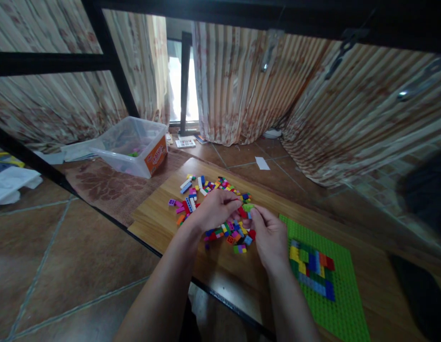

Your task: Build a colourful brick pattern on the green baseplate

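My left hand (217, 208) pinches a red toy brick (243, 212) between thumb and fingers, above a pile of loose building bricks (234, 233). Close beside it, my right hand (268, 232) is closed on a small light green brick (248, 207), with a bit of light blue (249, 215) at its fingertips. The pieces touch or nearly touch; whether they are joined I cannot tell. To the right lies a green baseplate (343, 259) bearing a block of bricks (313, 268) in yellow, blue, green, red and orange.
The wooden board (159, 209) carries the bricks and baseplate. Behind it on the left stands a clear plastic box (124, 164) with an orange label, on a brown mat (88, 185). A dark flat object (416, 289) lies at the far right. Black metal bars (111, 71) frame the space.
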The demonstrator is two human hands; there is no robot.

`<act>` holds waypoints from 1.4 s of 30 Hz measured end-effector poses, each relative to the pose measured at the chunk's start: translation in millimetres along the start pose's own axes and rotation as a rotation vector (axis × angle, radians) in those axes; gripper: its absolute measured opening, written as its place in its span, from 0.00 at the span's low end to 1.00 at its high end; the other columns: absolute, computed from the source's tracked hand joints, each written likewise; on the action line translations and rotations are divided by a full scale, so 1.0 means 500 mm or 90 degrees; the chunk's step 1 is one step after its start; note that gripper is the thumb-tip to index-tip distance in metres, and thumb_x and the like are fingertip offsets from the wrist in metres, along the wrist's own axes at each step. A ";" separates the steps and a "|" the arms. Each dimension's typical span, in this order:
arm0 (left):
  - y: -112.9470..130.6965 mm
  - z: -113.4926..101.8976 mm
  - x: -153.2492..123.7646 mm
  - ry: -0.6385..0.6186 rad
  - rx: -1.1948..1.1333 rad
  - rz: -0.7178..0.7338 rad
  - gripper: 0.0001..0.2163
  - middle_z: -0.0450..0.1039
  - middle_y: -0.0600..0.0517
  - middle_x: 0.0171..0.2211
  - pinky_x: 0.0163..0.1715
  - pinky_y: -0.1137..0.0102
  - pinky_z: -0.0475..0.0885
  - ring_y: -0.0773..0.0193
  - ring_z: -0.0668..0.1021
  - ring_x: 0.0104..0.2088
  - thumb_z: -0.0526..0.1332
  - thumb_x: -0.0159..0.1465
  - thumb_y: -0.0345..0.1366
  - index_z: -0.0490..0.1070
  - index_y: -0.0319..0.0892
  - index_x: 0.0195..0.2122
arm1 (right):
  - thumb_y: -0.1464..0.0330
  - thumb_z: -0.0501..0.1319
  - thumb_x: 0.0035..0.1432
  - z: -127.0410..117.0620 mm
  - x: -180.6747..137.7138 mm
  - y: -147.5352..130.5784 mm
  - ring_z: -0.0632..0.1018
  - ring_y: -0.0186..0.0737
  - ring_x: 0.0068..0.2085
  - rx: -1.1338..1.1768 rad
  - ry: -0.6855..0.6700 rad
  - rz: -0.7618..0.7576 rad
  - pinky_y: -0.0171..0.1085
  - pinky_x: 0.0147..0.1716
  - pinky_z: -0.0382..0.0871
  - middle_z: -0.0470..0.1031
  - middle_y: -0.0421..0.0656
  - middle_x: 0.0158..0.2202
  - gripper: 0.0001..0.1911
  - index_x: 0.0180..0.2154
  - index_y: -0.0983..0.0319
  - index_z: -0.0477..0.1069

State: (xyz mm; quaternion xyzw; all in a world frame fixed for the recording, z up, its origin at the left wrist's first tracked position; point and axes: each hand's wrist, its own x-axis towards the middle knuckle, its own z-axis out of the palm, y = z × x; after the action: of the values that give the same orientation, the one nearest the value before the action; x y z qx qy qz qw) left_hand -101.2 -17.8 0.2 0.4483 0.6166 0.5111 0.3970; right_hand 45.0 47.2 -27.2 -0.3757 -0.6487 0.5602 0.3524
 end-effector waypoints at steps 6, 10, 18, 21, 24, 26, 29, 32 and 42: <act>-0.010 -0.033 0.000 0.098 0.175 0.029 0.14 0.64 0.56 0.17 0.21 0.74 0.58 0.70 0.66 0.20 0.54 0.63 0.39 0.66 0.40 0.21 | 0.50 0.60 0.56 -0.005 0.007 0.022 0.77 0.41 0.29 -0.004 0.011 0.032 0.38 0.28 0.71 0.80 0.44 0.31 0.22 0.40 0.60 0.76; -0.015 -0.044 -0.002 0.121 0.318 0.033 0.14 0.62 0.56 0.17 0.22 0.72 0.55 0.69 0.64 0.21 0.53 0.62 0.37 0.63 0.41 0.19 | 0.53 0.57 0.59 -0.001 0.009 0.033 0.79 0.43 0.31 -0.136 0.011 -0.020 0.39 0.31 0.72 0.80 0.44 0.31 0.21 0.43 0.61 0.76; -0.024 -0.050 0.000 0.101 0.412 -0.003 0.13 0.64 0.55 0.18 0.22 0.72 0.54 0.67 0.65 0.21 0.53 0.60 0.39 0.67 0.41 0.21 | 0.59 0.56 0.61 0.012 0.013 0.033 0.78 0.40 0.35 -0.160 0.006 -0.092 0.38 0.36 0.72 0.77 0.46 0.40 0.16 0.42 0.60 0.77; -0.024 -0.051 0.001 0.095 0.425 -0.009 0.13 0.65 0.55 0.18 0.23 0.72 0.55 0.67 0.66 0.22 0.54 0.60 0.40 0.70 0.40 0.23 | 0.60 0.57 0.61 0.013 0.010 0.024 0.78 0.39 0.33 -0.157 0.017 -0.099 0.37 0.35 0.72 0.77 0.46 0.40 0.15 0.42 0.61 0.77; -0.022 -0.052 0.000 0.097 0.430 -0.021 0.14 0.67 0.54 0.19 0.23 0.72 0.56 0.66 0.67 0.23 0.54 0.60 0.42 0.72 0.40 0.26 | 0.61 0.57 0.61 0.013 0.005 0.013 0.79 0.38 0.33 -0.136 0.016 -0.102 0.37 0.34 0.72 0.77 0.45 0.39 0.14 0.41 0.61 0.76; -0.020 -0.054 -0.001 0.103 0.438 -0.043 0.15 0.67 0.54 0.19 0.23 0.72 0.56 0.66 0.67 0.23 0.54 0.60 0.43 0.74 0.39 0.28 | 0.60 0.57 0.61 0.009 0.002 0.006 0.79 0.38 0.31 -0.120 0.020 -0.089 0.37 0.34 0.72 0.78 0.44 0.36 0.14 0.41 0.61 0.76; -0.018 -0.058 -0.001 0.111 0.451 -0.068 0.15 0.65 0.55 0.18 0.22 0.72 0.55 0.66 0.67 0.22 0.54 0.60 0.45 0.75 0.40 0.30 | 0.59 0.58 0.60 -0.008 -0.006 -0.001 0.79 0.39 0.31 -0.082 0.028 -0.064 0.38 0.34 0.74 0.80 0.43 0.33 0.15 0.42 0.61 0.76; -0.014 -0.057 0.000 0.116 0.444 -0.051 0.15 0.62 0.56 0.17 0.21 0.72 0.54 0.67 0.65 0.21 0.54 0.60 0.45 0.74 0.40 0.26 | 0.59 0.59 0.59 -0.042 -0.015 -0.010 0.80 0.39 0.31 -0.045 0.051 -0.056 0.38 0.32 0.74 0.80 0.43 0.34 0.15 0.42 0.60 0.76; 0.003 -0.002 0.021 0.161 0.364 0.052 0.14 0.69 0.55 0.21 0.23 0.73 0.60 0.65 0.69 0.23 0.57 0.60 0.42 0.77 0.38 0.37 | 0.60 0.64 0.52 -0.289 -0.034 -0.033 0.77 0.35 0.28 -0.022 0.222 0.006 0.36 0.28 0.72 0.78 0.40 0.27 0.17 0.42 0.61 0.77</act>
State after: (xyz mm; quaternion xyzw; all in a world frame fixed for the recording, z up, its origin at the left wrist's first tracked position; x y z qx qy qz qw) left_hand -104.9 -7.7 1.4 0.4993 0.7611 0.3842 0.1543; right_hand 178.1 97.5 6.5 -0.4762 -0.5857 0.4766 0.4506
